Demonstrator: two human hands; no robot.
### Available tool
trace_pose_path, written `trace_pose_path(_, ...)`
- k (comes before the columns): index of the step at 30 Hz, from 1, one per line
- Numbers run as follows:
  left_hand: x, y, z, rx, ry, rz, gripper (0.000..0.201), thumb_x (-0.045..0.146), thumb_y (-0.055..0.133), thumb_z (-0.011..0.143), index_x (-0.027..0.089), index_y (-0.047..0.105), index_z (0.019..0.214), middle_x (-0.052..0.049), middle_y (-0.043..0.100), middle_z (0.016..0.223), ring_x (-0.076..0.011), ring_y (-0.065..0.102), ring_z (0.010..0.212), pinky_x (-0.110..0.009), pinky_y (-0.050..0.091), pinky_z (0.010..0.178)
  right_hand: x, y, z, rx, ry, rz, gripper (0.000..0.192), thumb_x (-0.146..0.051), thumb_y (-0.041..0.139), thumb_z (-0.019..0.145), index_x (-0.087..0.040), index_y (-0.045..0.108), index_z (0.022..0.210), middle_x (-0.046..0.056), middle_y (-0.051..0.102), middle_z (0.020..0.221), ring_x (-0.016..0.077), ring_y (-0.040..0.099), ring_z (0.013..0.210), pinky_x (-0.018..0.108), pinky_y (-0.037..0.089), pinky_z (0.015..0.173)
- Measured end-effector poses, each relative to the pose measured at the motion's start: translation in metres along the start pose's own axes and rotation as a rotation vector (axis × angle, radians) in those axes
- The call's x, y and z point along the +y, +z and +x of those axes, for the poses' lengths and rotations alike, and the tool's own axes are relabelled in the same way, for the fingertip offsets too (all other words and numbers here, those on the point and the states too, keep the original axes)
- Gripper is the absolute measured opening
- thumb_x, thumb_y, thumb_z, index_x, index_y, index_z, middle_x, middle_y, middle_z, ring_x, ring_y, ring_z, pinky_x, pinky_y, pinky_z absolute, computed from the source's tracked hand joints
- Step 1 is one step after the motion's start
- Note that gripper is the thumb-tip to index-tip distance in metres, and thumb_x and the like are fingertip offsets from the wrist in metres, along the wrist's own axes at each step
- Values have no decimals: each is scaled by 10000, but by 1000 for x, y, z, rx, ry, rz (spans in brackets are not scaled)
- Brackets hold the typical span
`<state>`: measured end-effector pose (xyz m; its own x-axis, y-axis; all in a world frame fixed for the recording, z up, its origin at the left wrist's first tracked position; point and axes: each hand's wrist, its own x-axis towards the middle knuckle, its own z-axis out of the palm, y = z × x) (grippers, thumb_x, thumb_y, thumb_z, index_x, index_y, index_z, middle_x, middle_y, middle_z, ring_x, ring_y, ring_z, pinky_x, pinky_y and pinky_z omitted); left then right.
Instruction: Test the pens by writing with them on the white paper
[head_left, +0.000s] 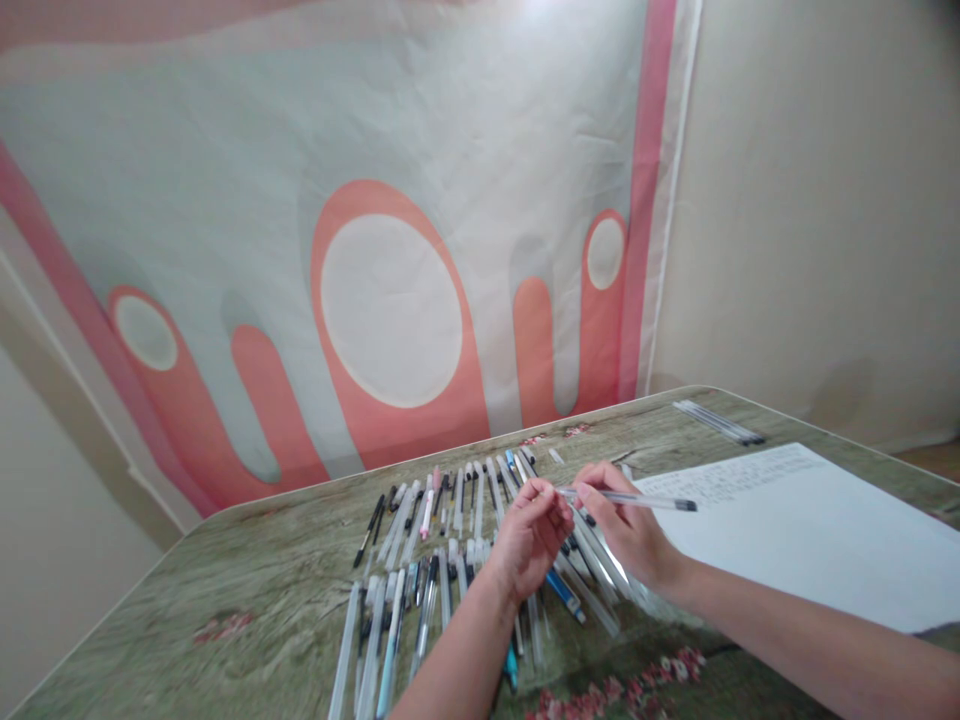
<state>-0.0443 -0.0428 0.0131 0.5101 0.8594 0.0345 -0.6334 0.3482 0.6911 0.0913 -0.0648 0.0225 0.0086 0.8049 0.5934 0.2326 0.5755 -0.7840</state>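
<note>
My right hand [616, 515] is closed around a clear-barrelled pen [660, 501] with a dark end, holding it nearly level. The fingers of my left hand [534, 532] are pinched at the pen's other end; whether they grip its tip or a small part there is hidden. Beneath and around both hands lie many pens [391, 635] in two rough rows, mostly clear or white, some black. Among them are a pink pen [427, 507] and a blue pen [566, 597] close below my left hand.
A large white sheet [817, 540] with handwriting along its top lies to the right. Several clear sticks with dark ends [718, 424] rest at the table's far right. The wood-patterned table [187, 610] meets a hanging patterned cloth [480, 150] behind.
</note>
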Motion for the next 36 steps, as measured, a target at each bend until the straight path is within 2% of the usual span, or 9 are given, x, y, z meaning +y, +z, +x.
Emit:
trace_pose_path(15, 1, 0, -1, 26, 16, 90, 172, 246, 632, 730, 162, 489, 684, 3, 549, 654, -78, 513, 615, -210, 388, 658, 3, 0, 0, -33, 32, -55, 182, -293, 376, 861, -198, 444, 721, -13, 496, 685, 124, 485, 656, 249, 400, 638)
trace_pose_path(19, -2, -2, 3, 117, 17, 71, 187, 284, 658, 703, 160, 518, 700, 16, 536, 631, -75, 515, 591, -203, 392, 627, 5, -3, 5, -38, 70, -86, 209, -320, 382, 861, -197, 467, 715, -12, 510, 673, 129, 499, 665, 243, 401, 631)
trace_pose_path(23, -5, -8, 9, 291, 17, 67, 287, 376, 656, 689, 159, 571, 858, 19, 535, 649, -78, 529, 579, -195, 396, 584, 13, -11, 23, 46, 69, -106, 210, -365, 385, 863, -196, 504, 830, -14, 530, 657, 130, 510, 629, 241, 404, 616)
trace_pose_path(26, -4, -13, 10, 349, 30, 46, 336, 430, 634, 694, 141, 575, 857, 11, 533, 650, -80, 537, 577, -196, 406, 580, 33, -18, 46, 13, 31, -172, 245, -363, 334, 883, -195, 509, 916, -25, 514, 606, 126, 507, 584, 241, 404, 611)
trace_pose_path(28, -4, -16, 11, 353, 33, 25, 342, 439, 628, 697, 135, 574, 843, 6, 534, 651, -79, 538, 576, -195, 411, 581, 55, -18, 62, -120, 16, -275, 255, -352, 324, 883, -191, 520, 913, -19, 530, 617, 128, 513, 583, 240, 401, 602)
trace_pose_path(30, -4, -17, 11, 361, 28, 9, 342, 439, 624, 703, 129, 572, 838, 4, 534, 649, -76, 537, 573, -192, 414, 582, 80, -15, 76, -269, 27, -449, 202, -322, 406, 846, -185, 526, 932, -5, 570, 677, 131, 524, 612, 237, 392, 602)
trace_pose_path(31, -3, -17, 11, 367, 22, 5, 342, 439, 621, 705, 126, 572, 833, 4, 533, 646, -75, 536, 570, -191, 415, 580, 92, -13, 81, -298, 49, -535, 186, -294, 454, 816, -180, 524, 945, -1, 580, 696, 132, 525, 624, 235, 386, 606)
trace_pose_path(34, -3, -16, 11, 376, 9, 5, 344, 445, 615, 710, 124, 569, 823, 5, 531, 637, -72, 534, 561, -187, 413, 570, 121, -1, 90, -293, 84, -623, 246, -222, 582, 705, -151, 537, 937, 28, 596, 748, 144, 524, 665, 242, 368, 628)
trace_pose_path(36, -3, -16, 11, 381, 3, 8, 340, 442, 617, 709, 125, 566, 823, 4, 534, 638, -71, 533, 555, -187, 413, 568, 132, 6, 92, -278, 95, -641, 254, -182, 605, 664, -140, 546, 908, 34, 594, 730, 144, 517, 654, 242, 355, 623)
